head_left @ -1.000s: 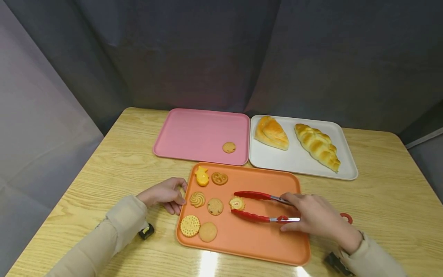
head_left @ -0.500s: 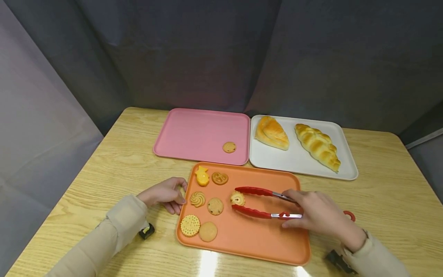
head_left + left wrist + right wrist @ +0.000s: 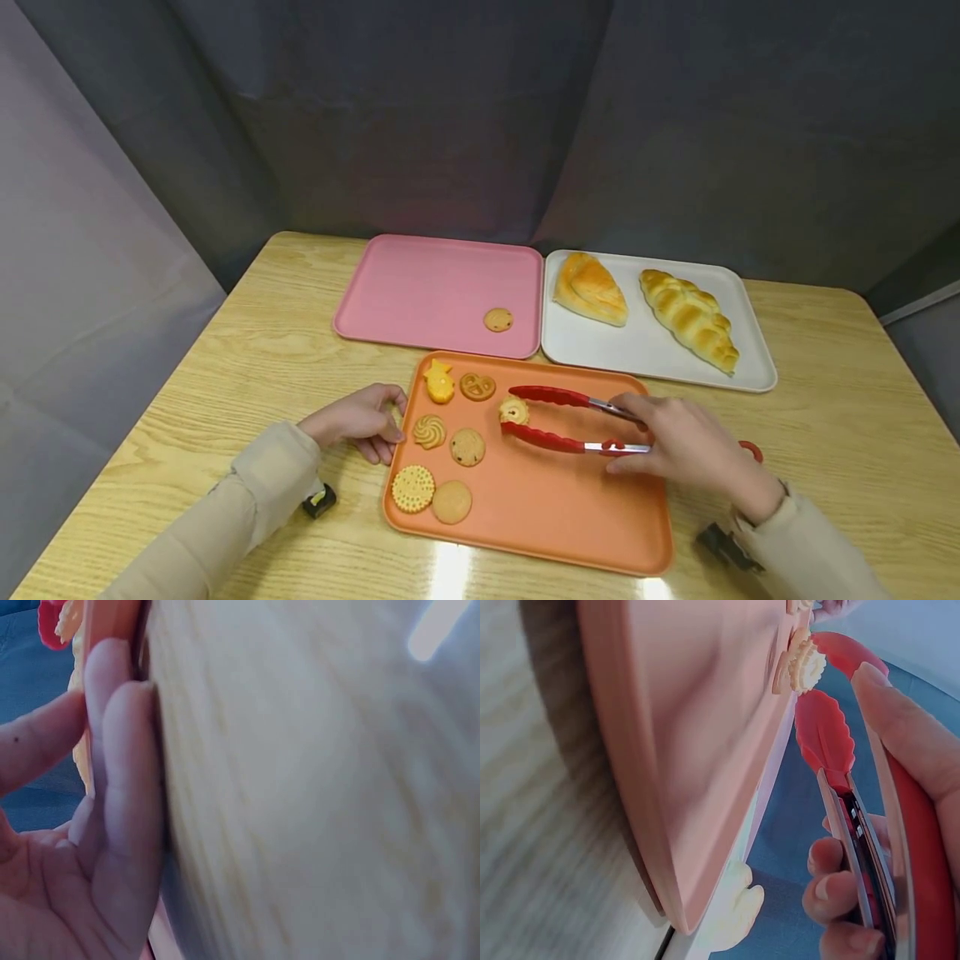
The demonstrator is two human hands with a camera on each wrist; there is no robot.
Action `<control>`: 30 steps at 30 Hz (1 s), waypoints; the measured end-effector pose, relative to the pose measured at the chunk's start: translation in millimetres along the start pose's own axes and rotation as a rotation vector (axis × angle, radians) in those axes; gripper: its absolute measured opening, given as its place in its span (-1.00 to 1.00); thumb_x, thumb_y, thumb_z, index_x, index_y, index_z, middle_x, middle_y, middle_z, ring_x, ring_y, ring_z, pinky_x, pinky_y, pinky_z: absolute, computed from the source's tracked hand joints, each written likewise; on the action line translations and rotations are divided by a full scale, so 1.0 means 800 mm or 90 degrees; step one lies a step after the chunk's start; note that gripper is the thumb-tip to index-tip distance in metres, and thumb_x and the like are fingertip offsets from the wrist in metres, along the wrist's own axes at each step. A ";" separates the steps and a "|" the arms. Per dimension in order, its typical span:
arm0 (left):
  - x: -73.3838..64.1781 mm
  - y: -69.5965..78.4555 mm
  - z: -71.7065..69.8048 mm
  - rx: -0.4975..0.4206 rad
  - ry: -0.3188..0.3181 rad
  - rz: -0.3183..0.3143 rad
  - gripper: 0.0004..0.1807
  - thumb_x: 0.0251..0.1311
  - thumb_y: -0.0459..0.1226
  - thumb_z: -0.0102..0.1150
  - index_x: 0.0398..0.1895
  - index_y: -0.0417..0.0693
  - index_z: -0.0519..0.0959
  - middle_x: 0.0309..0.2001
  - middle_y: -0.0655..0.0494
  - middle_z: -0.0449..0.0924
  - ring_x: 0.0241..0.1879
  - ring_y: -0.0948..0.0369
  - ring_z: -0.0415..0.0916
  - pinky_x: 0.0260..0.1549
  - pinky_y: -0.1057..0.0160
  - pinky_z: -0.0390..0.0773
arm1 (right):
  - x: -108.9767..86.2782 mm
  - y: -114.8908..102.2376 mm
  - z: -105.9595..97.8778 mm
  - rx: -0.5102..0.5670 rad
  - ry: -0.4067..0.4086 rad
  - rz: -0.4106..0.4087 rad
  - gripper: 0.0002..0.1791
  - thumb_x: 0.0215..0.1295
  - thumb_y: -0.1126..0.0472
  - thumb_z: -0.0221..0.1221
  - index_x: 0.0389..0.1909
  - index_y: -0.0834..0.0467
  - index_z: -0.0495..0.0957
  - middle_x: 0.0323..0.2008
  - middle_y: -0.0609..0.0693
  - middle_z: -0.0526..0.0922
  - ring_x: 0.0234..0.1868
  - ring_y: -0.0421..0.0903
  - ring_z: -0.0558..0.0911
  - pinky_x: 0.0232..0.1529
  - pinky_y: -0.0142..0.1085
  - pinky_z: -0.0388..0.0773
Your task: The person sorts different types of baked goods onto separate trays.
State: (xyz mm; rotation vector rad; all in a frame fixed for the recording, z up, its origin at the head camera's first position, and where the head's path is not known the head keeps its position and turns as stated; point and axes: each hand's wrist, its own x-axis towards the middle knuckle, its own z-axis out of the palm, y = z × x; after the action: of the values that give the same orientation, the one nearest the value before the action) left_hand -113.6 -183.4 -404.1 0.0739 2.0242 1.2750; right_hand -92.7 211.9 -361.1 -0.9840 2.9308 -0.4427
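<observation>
My right hand (image 3: 678,442) holds a pair of red-tipped tongs (image 3: 558,396) over the orange tray (image 3: 562,517). Between the tong tips, in the head view, sits a round scalloped cookie (image 3: 513,411); the right wrist view shows this cookie (image 3: 808,666) on edge at the red tips. At the tray's left edge, my left hand (image 3: 363,423) pinches the rim between thumb and fingers. Along that side of the tray lie a swirl cookie (image 3: 429,432), a chocolate chip cookie (image 3: 468,447), a pretzel cookie (image 3: 477,386) and a yellow pineapple-shaped piece (image 3: 439,383).
A dotted round biscuit (image 3: 413,488) and a plain round cookie (image 3: 452,502) lie at the tray's near left corner. Behind stand a pink tray (image 3: 427,292) bearing one chip cookie (image 3: 498,319) and a white tray (image 3: 600,346) with a bread wedge (image 3: 590,289) and a braided loaf (image 3: 690,321).
The tongs and the scalloped cookie between their tips have shifted toward the far side of the orange tray, and the cookie has tilted. My left hand stays at the rim.
</observation>
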 end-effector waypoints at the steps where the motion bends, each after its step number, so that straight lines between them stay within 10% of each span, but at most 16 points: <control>1: 0.000 0.000 0.000 0.000 0.000 0.000 -0.75 0.07 -0.49 0.07 -0.19 -0.24 0.29 -0.70 -0.05 0.51 -0.75 0.20 0.49 -0.76 0.25 0.52 | 0.002 0.001 0.000 -0.004 0.001 0.000 -0.35 -0.28 -0.26 0.37 -0.20 0.07 0.49 -0.71 -0.23 0.24 -0.71 -0.33 0.19 -0.72 -0.44 0.14; 30: 0.000 -0.002 0.001 -0.010 0.012 -0.003 -0.75 0.05 -0.48 0.09 -0.21 -0.24 0.30 -0.71 -0.06 0.51 -0.75 0.19 0.49 -0.75 0.25 0.53 | 0.075 0.040 -0.034 -0.021 0.052 0.030 -0.27 -0.29 -0.14 0.44 -0.13 0.25 0.52 -0.43 0.03 0.64 -0.53 -0.11 0.53 -0.48 -0.17 0.49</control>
State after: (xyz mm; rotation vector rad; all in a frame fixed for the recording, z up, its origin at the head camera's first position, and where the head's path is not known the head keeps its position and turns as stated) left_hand -112.7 -183.0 -405.6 0.0502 2.0285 1.2930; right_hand -162.6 207.5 -339.6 -0.9195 3.0355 -0.4455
